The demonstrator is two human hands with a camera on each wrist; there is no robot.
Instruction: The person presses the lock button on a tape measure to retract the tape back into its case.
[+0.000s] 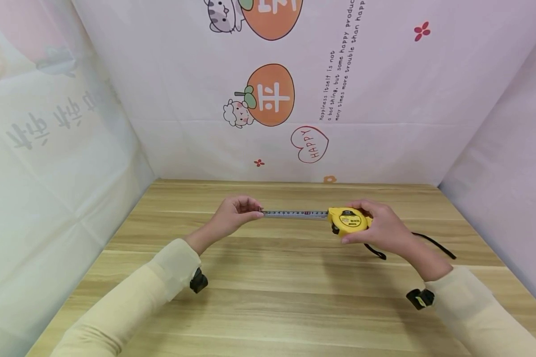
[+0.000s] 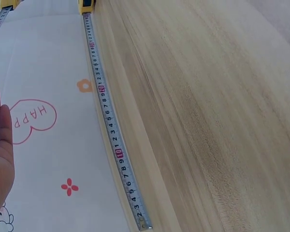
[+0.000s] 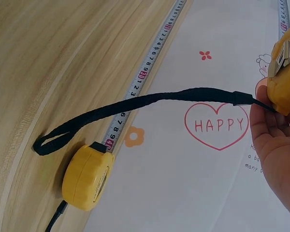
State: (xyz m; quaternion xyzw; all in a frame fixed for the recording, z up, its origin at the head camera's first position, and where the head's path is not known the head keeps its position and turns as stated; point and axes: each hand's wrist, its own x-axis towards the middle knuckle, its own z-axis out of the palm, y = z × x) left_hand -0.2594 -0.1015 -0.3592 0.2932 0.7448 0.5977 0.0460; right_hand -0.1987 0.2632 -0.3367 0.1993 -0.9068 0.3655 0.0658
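Note:
My right hand (image 1: 386,228) grips a yellow tape measure (image 1: 348,220), with its black loop strap (image 3: 150,99) hanging off it in the right wrist view. A short stretch of metal blade (image 1: 290,214) runs out level to the left above the table. At the blade's end, my left hand (image 1: 232,218) pinches with thumb and fingertips; its grip falls partly outside the left wrist view. A second yellow tape measure (image 3: 87,176) lies on the table with its long blade (image 2: 106,104) drawn out. In the head view it is mostly hidden behind the held one and my hand.
Under both hands is a wood-grain table (image 1: 259,297). A printed white cloth (image 1: 196,99) hangs along its back edge, with white cloth also at both sides. Another black strap (image 1: 433,244) lies right of my right wrist. Small black devices (image 1: 198,281) sit at both cuffs.

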